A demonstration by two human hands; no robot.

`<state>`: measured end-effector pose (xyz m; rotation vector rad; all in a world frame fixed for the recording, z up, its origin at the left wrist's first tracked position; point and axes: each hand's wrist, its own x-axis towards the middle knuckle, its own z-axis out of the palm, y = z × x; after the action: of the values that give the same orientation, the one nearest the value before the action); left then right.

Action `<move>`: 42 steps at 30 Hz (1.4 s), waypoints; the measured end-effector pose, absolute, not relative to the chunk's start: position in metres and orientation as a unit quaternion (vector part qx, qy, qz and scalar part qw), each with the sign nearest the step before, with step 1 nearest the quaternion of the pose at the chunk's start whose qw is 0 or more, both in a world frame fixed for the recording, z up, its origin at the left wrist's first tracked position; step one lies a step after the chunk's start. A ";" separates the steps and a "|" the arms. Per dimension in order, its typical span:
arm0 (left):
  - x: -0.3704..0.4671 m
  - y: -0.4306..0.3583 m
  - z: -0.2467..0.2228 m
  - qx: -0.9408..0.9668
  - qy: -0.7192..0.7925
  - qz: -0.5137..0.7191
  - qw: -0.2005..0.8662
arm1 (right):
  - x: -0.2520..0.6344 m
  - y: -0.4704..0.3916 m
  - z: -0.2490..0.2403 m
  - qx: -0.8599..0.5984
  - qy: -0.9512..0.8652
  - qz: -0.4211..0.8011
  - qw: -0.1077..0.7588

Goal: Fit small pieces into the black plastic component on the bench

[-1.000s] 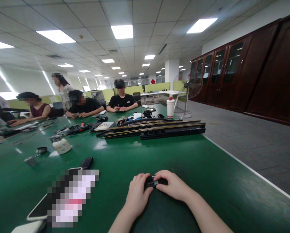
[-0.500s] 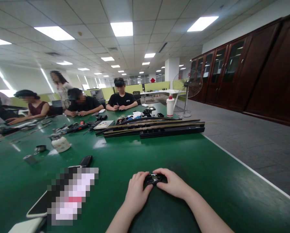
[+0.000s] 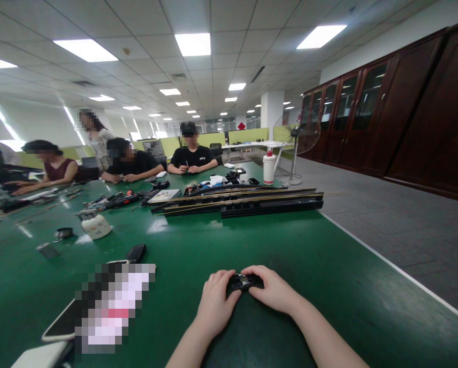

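Note:
Between my two hands, low over the green table [image 3: 183, 255], is a small black part [image 3: 244, 282] with a pale, shiny piece at its middle; its exact kind does not show. My left hand [image 3: 216, 301] grips its left end between thumb and fingers. On the opposite end, my right hand [image 3: 273, 290] pinches it the same way. Both thumbs lie along the near side, and the fingertips curl over the far side. The ends of the part are partly hidden by my fingers.
Left of my hands lie a phone-like device [image 3: 66, 318] and a black item [image 3: 137, 253]. Farther off stands a white jar [image 3: 96, 226]. Long black rails [image 3: 270, 204] with thin rods cross the table ahead, and a white bottle [image 3: 268, 168] stands behind them. Several people sit beyond.
My hands and the black part stay almost in place; the part appears tilted very slightly differently. At the far left, a seated person's arm has shifted a little.

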<state>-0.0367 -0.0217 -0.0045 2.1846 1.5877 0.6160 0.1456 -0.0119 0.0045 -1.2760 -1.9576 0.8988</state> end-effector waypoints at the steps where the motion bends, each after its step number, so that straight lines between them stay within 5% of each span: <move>1: -0.037 -0.021 -0.005 0.775 0.563 0.220 0.185 | 0.146 -0.012 0.005 -0.483 -0.743 0.341 0.314; 42: -0.036 -0.022 -0.005 0.771 0.572 0.212 0.185 | 0.145 -0.014 0.009 -0.482 -0.748 0.337 0.309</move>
<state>-0.0361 -0.0216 -0.0045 2.1727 1.6111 0.5990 0.1448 -0.0144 0.0090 -1.2742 -1.9756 0.8903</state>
